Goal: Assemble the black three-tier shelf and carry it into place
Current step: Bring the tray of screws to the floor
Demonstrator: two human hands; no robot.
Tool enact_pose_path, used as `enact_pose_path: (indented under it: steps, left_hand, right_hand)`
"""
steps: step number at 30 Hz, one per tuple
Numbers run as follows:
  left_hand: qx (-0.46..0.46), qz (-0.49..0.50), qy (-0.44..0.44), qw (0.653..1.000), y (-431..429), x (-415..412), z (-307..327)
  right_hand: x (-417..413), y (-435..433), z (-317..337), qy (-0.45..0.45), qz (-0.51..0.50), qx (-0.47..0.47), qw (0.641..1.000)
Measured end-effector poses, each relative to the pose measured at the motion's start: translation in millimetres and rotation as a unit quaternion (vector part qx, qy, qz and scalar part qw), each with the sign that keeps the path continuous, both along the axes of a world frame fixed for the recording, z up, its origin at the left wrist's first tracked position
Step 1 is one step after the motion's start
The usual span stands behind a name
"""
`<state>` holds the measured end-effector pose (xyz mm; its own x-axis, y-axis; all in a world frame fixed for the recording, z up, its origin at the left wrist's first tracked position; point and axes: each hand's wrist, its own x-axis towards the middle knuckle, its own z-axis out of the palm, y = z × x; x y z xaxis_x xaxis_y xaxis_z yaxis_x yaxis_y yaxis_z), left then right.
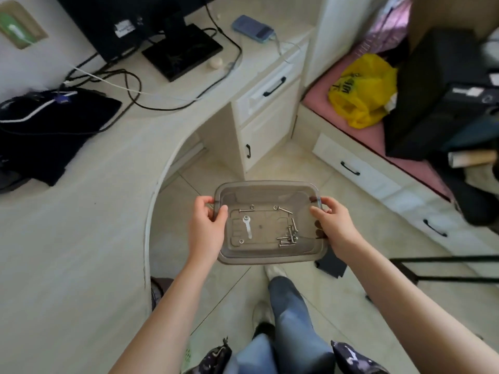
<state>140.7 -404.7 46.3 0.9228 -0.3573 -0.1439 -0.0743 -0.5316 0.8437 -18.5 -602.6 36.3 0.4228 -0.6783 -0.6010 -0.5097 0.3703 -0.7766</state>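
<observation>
I hold a translucent grey plastic tray (266, 187) in the air above the tiled floor. My left hand (206, 228) grips its left rim and my right hand (333, 228) grips its right rim, thumbs over the edge. Inside lie several silver screws (288, 237) bunched at the right, a small flat silver wrench (248, 225) at the left, and a few washers. A black metal shelf frame (442, 268) lies on the floor at the right edge. A small black flat part (330, 264) lies on the floor just below the tray.
A curved cream desk (81, 238) fills the left, carrying a monitor stand (183, 49), cables and dark cloth (40, 130). A drawer cabinet (267, 114) stands ahead. A pink-topped bench with drawers (364, 171) holds a yellow bag (361, 90) and black boxes. My legs are below.
</observation>
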Motion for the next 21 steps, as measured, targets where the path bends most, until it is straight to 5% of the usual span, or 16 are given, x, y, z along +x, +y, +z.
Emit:
enact_pose_path:
  steps: [21]
  left_hand:
    - [0.072, -0.205, 0.033, 0.976, -42.8, -115.2, -31.1]
  right_hand:
    - [-186.2, 41.1, -2.7, 0.076, -0.195, -0.023, 0.978]
